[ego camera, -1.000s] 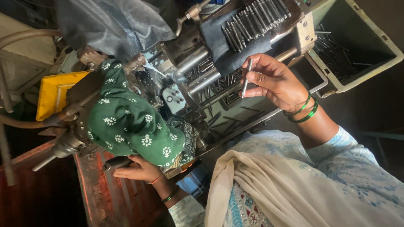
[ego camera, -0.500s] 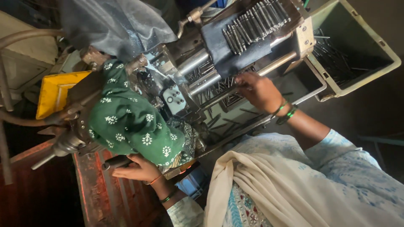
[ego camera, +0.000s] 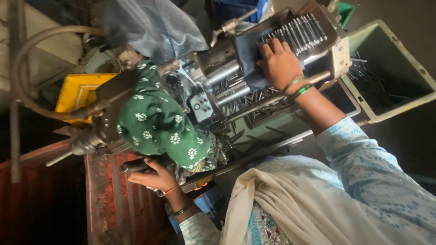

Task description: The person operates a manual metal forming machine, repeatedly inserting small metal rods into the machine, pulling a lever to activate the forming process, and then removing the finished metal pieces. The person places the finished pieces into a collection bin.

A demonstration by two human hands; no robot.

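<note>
My right hand (ego camera: 278, 63), with green bangles at the wrist, lies palm down with fingers spread on a row of thin metal rods (ego camera: 302, 34). The rods rest on a dark cloth on the tray on top of a small metal machine (ego camera: 213, 97). I see nothing gripped in that hand. My left hand (ego camera: 152, 174) is low on the left, closed around a black lever handle (ego camera: 131, 165) beside the machine. A green cloth with white flowers (ego camera: 156, 122) covers the machine's left part.
A grey-green bin (ego camera: 399, 68) holding several loose rods stands at the right. More rods lie in the tray under the machine (ego camera: 254, 113). A yellow box (ego camera: 79, 93) sits at the left, a rusty red metal surface (ego camera: 113, 199) below it, and a curved hose (ego camera: 27, 59) at far left.
My right hand, which held a thin rod up a second ago, has moved up and away onto the row of rods on the tray. The left hand has stayed on the handle.
</note>
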